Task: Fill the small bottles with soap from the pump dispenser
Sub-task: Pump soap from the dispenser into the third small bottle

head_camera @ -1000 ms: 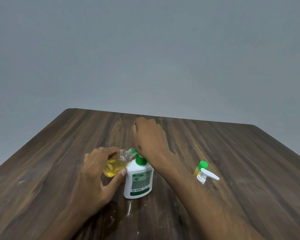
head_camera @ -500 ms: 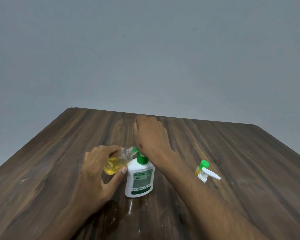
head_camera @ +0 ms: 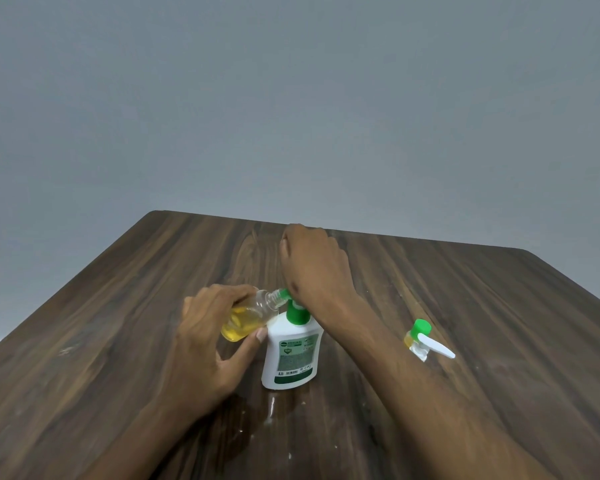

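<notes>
A white pump dispenser (head_camera: 291, 355) with a green collar stands upright in the middle of the wooden table (head_camera: 499, 306). My right hand (head_camera: 314, 268) rests on top of its pump head and hides most of it. My left hand (head_camera: 208, 337) holds a small clear bottle (head_camera: 248, 315), tilted on its side, partly full of yellow soap. The bottle's open neck touches the green nozzle tip. A second small bottle (head_camera: 417, 336) with a green cap and a white spray trigger stands to the right, behind my right forearm.
A wet smear or small spill (head_camera: 271, 408) lies on the table just in front of the dispenser. Behind the table's far edge is a plain grey wall (head_camera: 291, 116).
My right hand has risen slightly above the pump. The left hand and the tilted bottle stay at the nozzle. The view has shifted a little.
</notes>
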Demonstrator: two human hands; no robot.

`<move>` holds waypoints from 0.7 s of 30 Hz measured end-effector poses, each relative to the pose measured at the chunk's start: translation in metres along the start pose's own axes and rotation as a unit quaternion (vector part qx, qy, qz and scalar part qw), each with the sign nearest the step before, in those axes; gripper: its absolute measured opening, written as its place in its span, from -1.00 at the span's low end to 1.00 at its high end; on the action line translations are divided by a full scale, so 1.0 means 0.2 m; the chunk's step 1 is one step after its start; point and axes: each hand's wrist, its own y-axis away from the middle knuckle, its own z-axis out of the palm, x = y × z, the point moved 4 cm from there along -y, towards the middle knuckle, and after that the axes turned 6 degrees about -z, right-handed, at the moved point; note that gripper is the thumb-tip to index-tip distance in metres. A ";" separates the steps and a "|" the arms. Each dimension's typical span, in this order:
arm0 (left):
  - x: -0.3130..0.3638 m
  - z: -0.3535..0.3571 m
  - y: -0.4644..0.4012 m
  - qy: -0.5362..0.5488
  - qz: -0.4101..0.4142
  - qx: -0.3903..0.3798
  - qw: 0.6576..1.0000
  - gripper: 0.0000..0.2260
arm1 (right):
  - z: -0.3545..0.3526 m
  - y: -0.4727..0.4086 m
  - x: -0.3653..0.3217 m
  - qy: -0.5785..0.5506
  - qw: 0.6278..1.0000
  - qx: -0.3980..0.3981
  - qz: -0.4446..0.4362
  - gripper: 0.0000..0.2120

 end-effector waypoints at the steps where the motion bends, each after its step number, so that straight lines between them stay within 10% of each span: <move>1: 0.00 0.00 0.00 0.000 0.002 0.001 1.000 -0.66 | 0.00 0.00 0.00 -0.003 1.000 -0.001 0.003 -0.81; 21: 0.00 0.00 0.00 0.001 0.004 0.004 1.000 -0.68 | 0.00 0.01 0.00 -0.014 1.000 -0.021 0.010 -0.84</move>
